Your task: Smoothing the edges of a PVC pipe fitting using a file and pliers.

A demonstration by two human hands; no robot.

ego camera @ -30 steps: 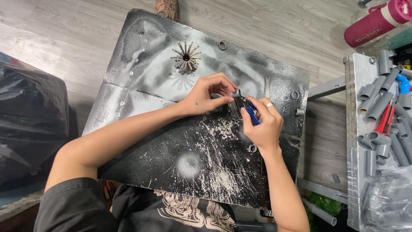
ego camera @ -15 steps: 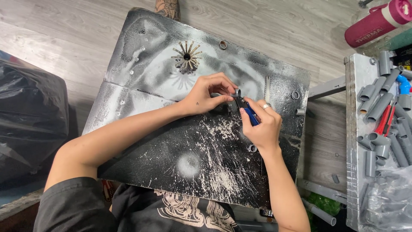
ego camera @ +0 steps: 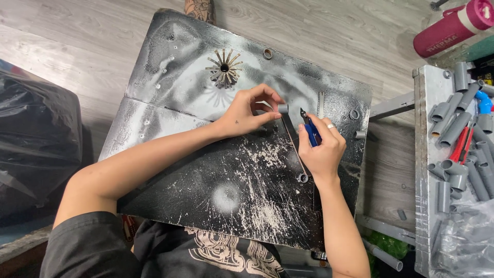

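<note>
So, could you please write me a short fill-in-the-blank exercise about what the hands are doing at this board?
1. The right hand grips pliers with ____ handles.
2. The left hand pinches a short grey ____ between thumb and fingers.
3. Both hands work over a paint-stained ____ board.
4. The tray at the right holds many grey ____.

Missing words: blue; pipe piece; black; pipe pieces

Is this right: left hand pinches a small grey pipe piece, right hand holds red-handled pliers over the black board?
Not quite. The head view shows the pliers in the right hand have blue handles, not red. The left hand does pinch a small grey pipe piece over the black board.
</note>
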